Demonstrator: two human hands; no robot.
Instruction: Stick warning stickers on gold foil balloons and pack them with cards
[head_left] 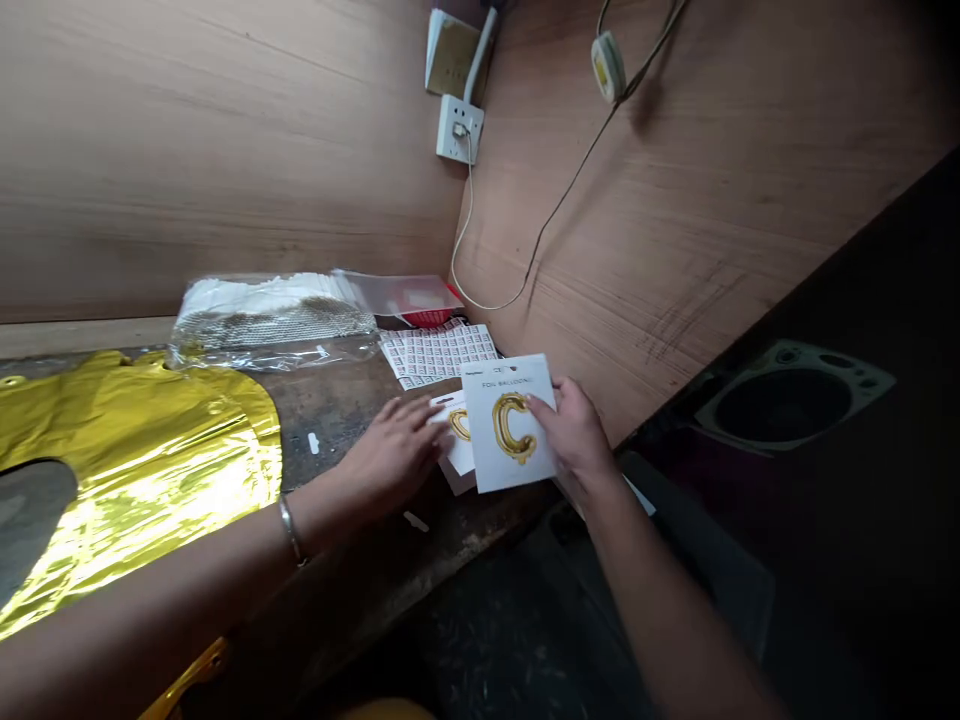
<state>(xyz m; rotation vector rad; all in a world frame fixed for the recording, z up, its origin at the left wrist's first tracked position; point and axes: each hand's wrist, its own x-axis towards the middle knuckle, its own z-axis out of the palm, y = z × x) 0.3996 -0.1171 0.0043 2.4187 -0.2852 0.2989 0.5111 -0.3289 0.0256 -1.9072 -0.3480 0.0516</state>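
Note:
My right hand [577,430] grips a white foil balloon card [516,470] by its right side, with the thumb on the front. A gold letter C is printed on the card, under the words "FOIL BALLOON". Behind and left of it lies a second white card [459,458] with a partly covered gold print. My left hand [401,445] is beside that second card, its fingers stretched toward the left edge and slightly blurred; I cannot tell whether they touch it. On the table left of my forearm spreads a large flat gold foil balloon [172,450].
Clear plastic packaging [277,320] lies along the back wall, near printed sticker sheets [442,350] and a red item [429,318]. Small white cut-outs dot the dark table [352,590]. A cable [541,235] hangs from a wall socket [459,130]. Wooden panels enclose the corner.

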